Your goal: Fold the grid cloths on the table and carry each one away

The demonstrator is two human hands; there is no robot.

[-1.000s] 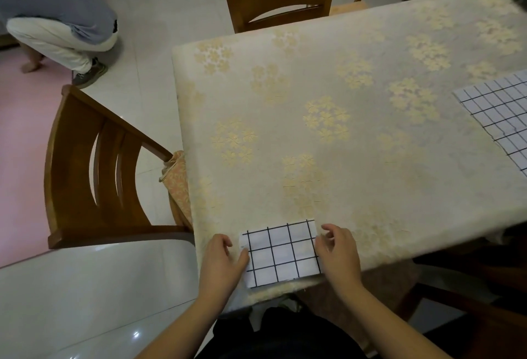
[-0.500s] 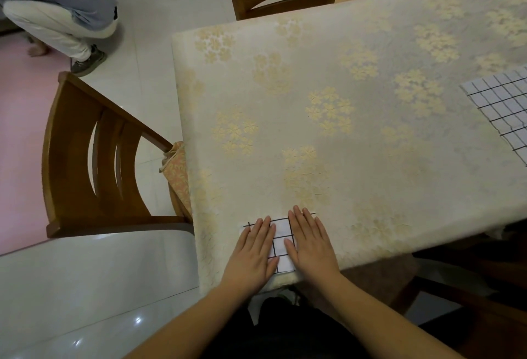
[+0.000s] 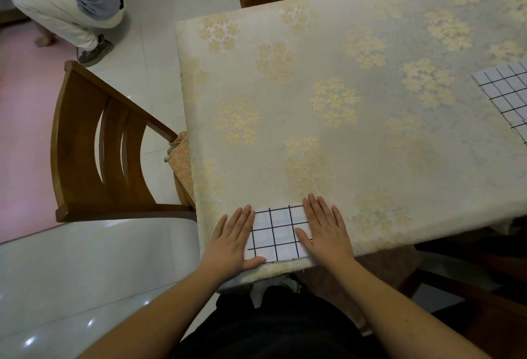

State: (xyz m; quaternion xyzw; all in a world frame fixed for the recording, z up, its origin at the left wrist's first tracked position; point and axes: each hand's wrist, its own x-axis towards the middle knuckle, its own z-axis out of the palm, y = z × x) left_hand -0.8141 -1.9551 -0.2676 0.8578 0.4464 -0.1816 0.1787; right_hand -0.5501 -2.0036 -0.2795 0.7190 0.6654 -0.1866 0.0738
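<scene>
White cloth with a black grid, the folded grid cloth (image 3: 275, 233) lies at the table's (image 3: 370, 136) near edge. The left hand (image 3: 232, 240) presses flat on its left side, fingers spread, gripping nothing; the right hand (image 3: 325, 229) does likewise opposite. A second grid cloth (image 3: 506, 93) waits far right. Lifted carelessly, the layers could slip open, or drag the tablecloth.

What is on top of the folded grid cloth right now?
Both palms press flat: left hand and right hand on the folded grid cloth. Its side edges are covered.
</scene>
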